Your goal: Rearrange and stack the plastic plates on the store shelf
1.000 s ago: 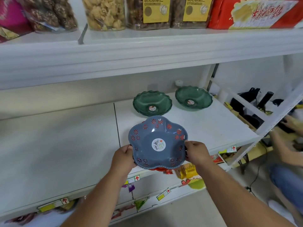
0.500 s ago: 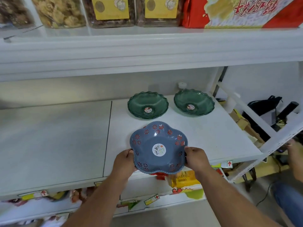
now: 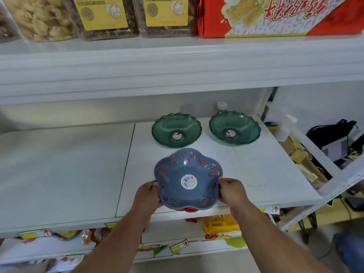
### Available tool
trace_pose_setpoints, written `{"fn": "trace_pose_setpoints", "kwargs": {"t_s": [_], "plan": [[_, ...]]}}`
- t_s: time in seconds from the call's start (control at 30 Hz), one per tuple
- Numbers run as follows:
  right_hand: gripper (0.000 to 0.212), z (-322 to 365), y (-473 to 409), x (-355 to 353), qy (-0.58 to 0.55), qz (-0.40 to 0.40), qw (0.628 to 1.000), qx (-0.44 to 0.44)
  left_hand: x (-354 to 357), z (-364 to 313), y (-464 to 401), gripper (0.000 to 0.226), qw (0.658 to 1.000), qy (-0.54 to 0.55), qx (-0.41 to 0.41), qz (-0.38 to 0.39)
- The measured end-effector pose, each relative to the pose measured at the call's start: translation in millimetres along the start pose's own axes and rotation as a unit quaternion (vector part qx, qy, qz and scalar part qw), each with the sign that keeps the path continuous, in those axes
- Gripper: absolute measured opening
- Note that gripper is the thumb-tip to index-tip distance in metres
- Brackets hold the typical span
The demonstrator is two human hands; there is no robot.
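Observation:
A blue flower-shaped plastic plate (image 3: 188, 168) with cut-out flower holes and a round white sticker sits at the front edge of the white shelf (image 3: 256, 174). A red plate (image 3: 189, 209) peeks out beneath it. My left hand (image 3: 147, 195) grips the blue plate's left rim and my right hand (image 3: 232, 191) grips its right rim. Behind it two green scalloped plates stand side by side, the left one (image 3: 176, 129) and the right one (image 3: 234, 127), each with a small sticker in the middle.
The upper shelf (image 3: 177, 64) overhangs closely, carrying clear snack jars (image 3: 102, 14) and a red box (image 3: 275, 14). A white bottle cap (image 3: 222, 105) shows behind the right green plate. Packaged goods fill the lower shelf (image 3: 220, 223). Clutter lies right of the slanted white bracket (image 3: 307, 142).
The plate has moved a little further in over the shelf, with both hands still on its rims. The view has shifted closer and slightly left.

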State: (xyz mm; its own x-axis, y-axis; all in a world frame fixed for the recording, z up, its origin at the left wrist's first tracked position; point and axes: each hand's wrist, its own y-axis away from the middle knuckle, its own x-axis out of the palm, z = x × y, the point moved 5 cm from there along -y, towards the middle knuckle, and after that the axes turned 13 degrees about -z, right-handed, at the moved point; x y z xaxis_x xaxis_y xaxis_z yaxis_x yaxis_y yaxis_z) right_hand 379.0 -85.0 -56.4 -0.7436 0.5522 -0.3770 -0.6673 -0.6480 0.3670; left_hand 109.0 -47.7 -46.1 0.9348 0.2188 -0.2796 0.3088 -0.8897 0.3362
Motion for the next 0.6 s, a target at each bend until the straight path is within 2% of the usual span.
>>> {"fn": "trace_pose_setpoints", "kwargs": {"t_s": [0.13, 0.27, 0.37, 0.6], "plan": [[0.041, 1, -3, 3, -0.005, 0.003, 1.000, 0.009, 2, 0, -5, 0.015, 1.000, 0.000, -0.010, -0.005], [0.040, -1, -8, 6, -0.010, 0.005, 1.000, 0.006, 4, 3, -12, 0.025, 0.998, -0.056, -0.010, 0.008], [0.041, 0, -7, 6, -0.005, 0.017, 1.000, 0.002, 5, 4, -13, 0.029, 0.999, -0.039, -0.027, 0.004], [0.038, 7, -6, -3, 0.015, 0.038, 0.998, -0.038, 4, 7, -17, 0.032, 0.996, -0.087, 0.023, -0.001]]}}
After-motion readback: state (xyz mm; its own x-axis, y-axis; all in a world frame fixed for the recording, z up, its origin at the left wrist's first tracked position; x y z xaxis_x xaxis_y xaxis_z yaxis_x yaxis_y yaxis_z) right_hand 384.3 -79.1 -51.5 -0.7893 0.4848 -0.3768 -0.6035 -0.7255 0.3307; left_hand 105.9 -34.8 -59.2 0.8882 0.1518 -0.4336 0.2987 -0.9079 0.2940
